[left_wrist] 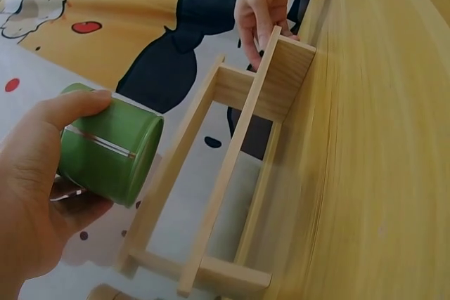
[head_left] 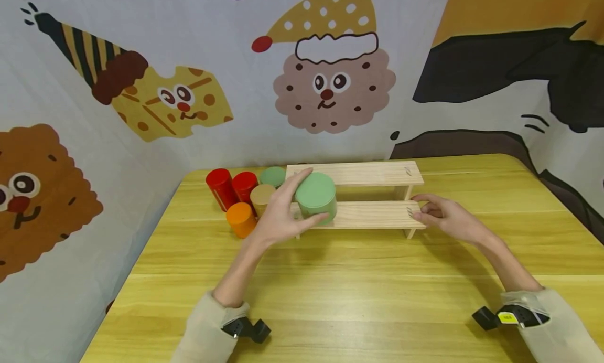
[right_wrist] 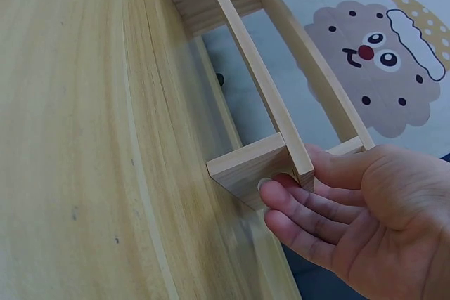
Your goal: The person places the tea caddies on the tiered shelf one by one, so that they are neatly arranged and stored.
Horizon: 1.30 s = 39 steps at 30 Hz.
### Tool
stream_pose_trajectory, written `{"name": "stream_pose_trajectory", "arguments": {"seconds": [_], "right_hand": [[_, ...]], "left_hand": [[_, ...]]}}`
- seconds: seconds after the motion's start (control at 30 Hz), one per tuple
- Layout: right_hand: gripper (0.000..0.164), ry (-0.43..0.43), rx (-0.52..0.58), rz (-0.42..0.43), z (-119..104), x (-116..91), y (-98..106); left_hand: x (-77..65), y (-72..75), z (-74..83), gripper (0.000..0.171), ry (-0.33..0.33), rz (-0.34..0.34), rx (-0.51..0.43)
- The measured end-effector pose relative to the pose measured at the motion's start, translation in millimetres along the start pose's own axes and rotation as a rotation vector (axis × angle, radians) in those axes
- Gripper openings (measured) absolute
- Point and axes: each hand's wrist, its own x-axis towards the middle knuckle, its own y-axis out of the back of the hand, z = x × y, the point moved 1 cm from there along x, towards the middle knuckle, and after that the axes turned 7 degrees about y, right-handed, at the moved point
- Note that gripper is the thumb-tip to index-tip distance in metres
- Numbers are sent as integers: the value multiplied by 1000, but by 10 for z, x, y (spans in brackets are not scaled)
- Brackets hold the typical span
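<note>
My left hand grips a green canister, thumb on one side and fingers round the other. In the head view the canister overlaps the left part of a two-step wooden shelf; the left wrist view shows it held up off the boards, its side bearing a thin pale stripe. At the shelf's right end, my right hand pinches the tip of the lower board between thumb and curled fingers.
Left of the shelf stand two red canisters, an orange one, a tan one and a second green one. All rest on a wood-grain table. A cartoon-printed cloth hangs behind the table.
</note>
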Motion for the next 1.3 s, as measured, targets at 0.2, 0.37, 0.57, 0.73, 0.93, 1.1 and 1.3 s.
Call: {"name": "stream_pose_trajectory", "arguments": {"seconds": [0.2, 0.37, 0.57, 0.73, 0.93, 1.1, 1.3], "right_hand": [[53, 0, 8, 1, -2, -7, 6], [53, 3, 11, 0, -7, -4, 8], [54, 5, 12, -2, -11, 1, 7], [54, 3, 7, -2, -12, 2, 3], [55, -7, 4, -1, -14, 2, 3], [54, -5, 6, 2, -15, 3, 2], [54, -5, 8, 2, -11, 2, -6]], "left_hand": [[85, -98, 46, 92, -29, -4, -1], [129, -185, 100, 93, -11, -17, -25], [179, -303, 144, 93, 4, -20, -27], [218, -399, 197, 93, 44, -31, -17], [272, -517, 267, 96, 64, -55, -7], [315, -615, 313, 98, 75, -60, -5], [353, -741, 339, 97, 75, -67, -25]]}}
